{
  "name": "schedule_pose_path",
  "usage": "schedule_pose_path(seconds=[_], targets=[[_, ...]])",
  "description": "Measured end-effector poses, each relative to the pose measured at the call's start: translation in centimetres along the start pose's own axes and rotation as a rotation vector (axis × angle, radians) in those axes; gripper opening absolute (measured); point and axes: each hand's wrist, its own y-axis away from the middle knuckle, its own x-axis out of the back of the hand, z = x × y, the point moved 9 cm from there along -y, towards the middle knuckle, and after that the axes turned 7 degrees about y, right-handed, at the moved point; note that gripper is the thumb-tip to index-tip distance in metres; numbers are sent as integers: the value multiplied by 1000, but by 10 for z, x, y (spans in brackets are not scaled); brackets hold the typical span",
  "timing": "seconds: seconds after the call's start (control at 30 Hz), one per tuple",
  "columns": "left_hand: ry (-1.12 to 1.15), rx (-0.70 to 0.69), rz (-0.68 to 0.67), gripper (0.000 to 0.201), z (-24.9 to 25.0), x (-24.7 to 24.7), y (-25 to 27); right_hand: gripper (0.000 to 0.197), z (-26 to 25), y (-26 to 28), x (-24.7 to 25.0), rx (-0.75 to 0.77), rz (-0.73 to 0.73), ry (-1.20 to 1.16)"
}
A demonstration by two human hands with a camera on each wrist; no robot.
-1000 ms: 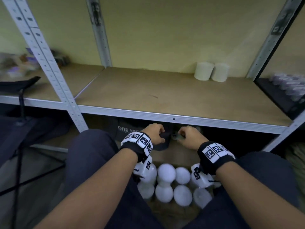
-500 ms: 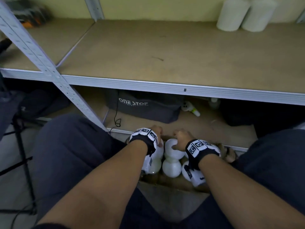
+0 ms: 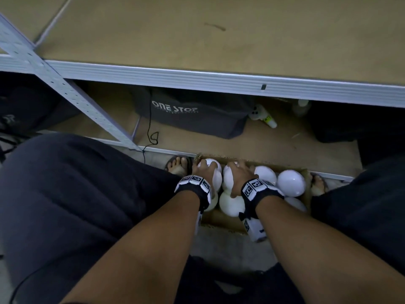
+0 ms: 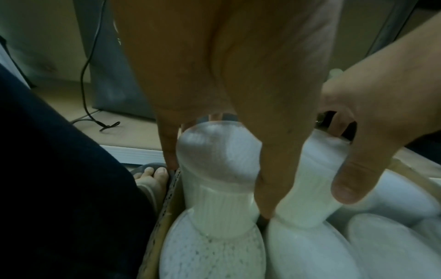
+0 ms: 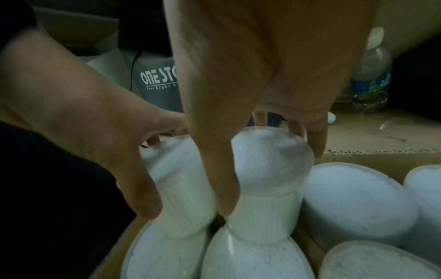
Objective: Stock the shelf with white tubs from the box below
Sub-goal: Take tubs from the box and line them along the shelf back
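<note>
Both hands have dropped from the shelf's front rail into the box (image 3: 219,222) on the floor. The left hand (image 3: 205,172) now has its fingers (image 4: 274,185) curled down around 1 white tub (image 4: 219,160) at the box's far left corner, and the right hand (image 3: 238,176) has closed on the neighbouring tub (image 5: 269,169) just beside it. So this looks like the start of a new pick: 2 tubs gripped but not yet lifted, each still standing on a tub beneath.

The shelf (image 3: 219,40) above shows only bare board in this view, so I judge most of the stocking is left to do.

The head view shows only rounded white tops, with knuckles hiding the grips. The wrist views show more: ribbed tub walls under clear domed lids, thumbs (image 5: 224,198) running down between the 2 tubs, and a second layer of tubs below. The right wrist view alone shows a water bottle (image 5: 372,75) on the lower board behind the box.
</note>
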Motion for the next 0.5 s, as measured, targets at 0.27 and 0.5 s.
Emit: schedule_pose_path(seconds=[0.27,0.5], targets=[[90,-29,117,83,5,27,8,92,5,12,28,-40,44,-74],[109,-140,213,96,47,89,24,100,25,40,93,-52,173,-103]])
